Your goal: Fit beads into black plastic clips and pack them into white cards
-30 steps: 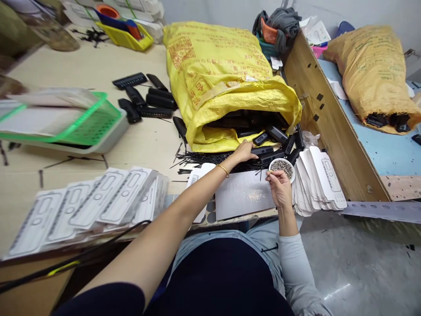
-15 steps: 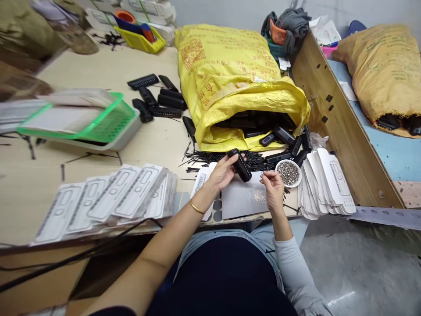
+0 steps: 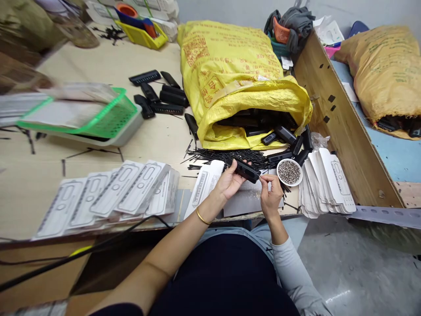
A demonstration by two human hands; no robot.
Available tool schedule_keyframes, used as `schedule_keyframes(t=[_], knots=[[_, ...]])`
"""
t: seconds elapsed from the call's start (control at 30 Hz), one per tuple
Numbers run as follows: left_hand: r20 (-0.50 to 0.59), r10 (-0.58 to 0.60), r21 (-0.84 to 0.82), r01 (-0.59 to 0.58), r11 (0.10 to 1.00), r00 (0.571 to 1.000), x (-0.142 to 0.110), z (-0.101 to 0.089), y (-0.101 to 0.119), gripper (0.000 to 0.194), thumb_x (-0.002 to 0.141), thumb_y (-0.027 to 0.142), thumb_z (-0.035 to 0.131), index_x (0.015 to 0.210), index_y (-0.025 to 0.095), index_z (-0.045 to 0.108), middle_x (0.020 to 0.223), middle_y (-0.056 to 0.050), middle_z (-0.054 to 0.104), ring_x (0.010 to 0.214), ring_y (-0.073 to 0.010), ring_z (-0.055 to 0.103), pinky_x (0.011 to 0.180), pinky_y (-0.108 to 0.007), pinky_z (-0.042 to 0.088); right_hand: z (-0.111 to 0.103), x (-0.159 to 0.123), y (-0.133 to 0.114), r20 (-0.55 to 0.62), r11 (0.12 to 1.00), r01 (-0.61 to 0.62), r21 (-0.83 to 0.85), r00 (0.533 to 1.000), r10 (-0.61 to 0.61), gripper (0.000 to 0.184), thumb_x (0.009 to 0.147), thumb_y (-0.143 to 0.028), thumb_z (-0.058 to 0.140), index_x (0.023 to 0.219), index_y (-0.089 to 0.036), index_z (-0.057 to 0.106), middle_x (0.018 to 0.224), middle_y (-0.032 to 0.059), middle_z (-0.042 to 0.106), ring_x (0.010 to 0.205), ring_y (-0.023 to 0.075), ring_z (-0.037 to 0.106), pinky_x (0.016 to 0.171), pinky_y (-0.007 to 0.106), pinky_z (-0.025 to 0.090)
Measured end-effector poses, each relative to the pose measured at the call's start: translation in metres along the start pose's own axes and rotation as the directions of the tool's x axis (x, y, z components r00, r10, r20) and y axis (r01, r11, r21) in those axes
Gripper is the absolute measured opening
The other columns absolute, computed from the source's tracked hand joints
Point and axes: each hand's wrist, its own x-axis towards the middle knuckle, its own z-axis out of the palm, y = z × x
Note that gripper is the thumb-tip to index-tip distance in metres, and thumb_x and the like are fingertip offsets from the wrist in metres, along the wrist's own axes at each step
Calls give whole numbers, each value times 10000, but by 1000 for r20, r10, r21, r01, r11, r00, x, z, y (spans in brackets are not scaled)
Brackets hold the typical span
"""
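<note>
Black casing: swung toward right hand
Left hand: clamped on black casing
Right hand: pinching metal bit
Pinch: if slack, metal bit may drop

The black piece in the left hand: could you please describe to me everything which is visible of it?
The black piece is long and narrow, slightly glossy and plastic-looking; finer details are too small to tell. The left hand grips it at a slant above the pale sheet, its right end lower in the picture. Pinched fingertips of the right hand meet that end; exact contact is unclear.
</note>
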Motion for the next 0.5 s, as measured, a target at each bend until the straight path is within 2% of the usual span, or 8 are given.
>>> schedule_keyframes(t=[0.1,0.2,0.37,0.43,0.5], knots=[[18,16,63,-17,998,1000,1,-4,-1,199,915,323,533,958,148,616,1046,-69,681,1089,-173,611,971,-347,504,0,-1,-3,7,999,-36,3,999,36,115,889,-297,517,828,-237,594,827,42,623,840,192,575,811,356,459],[22,39,96,-41,995,999,1,-6,-1,200,900,340,555,958,156,608,1067,-69,673,1132,-179,589,979,-354,500,-1,1,-2,23,1000,-20,-11,1000,20,120,890,-294,512,823,-238,593,828,44,623,839,194,571,806,358,457],[5,97,70,-97,993,995,-2,-5,-3,158,940,299,489,960,169,578,1023,-40,672,1080,-158,609,982,-356,487,-5,5,3,131,1000,12,-13,991,-10,112,885,-278,529,816,-233,603,801,38,635,801,187,579,768,340,457],[18,113,34,-113,993,993,-3,-3,-5,161,966,268,431,980,176,562,999,-25,670,1035,-144,625,977,-360,485,-2,2,4,99,1000,-17,10,995,16,103,884,-285,537,827,-233,605,802,36,636,799,185,587,770,342,460],[18,111,18,-112,994,994,-4,1,-6,169,977,260,401,996,178,548,989,-20,666,999,-139,635,965,-367,489,5,-6,5,17,998,-30,47,999,29,95,881,-286,541,835,-236,607,812,37,637,808,185,591,788,351,464]])
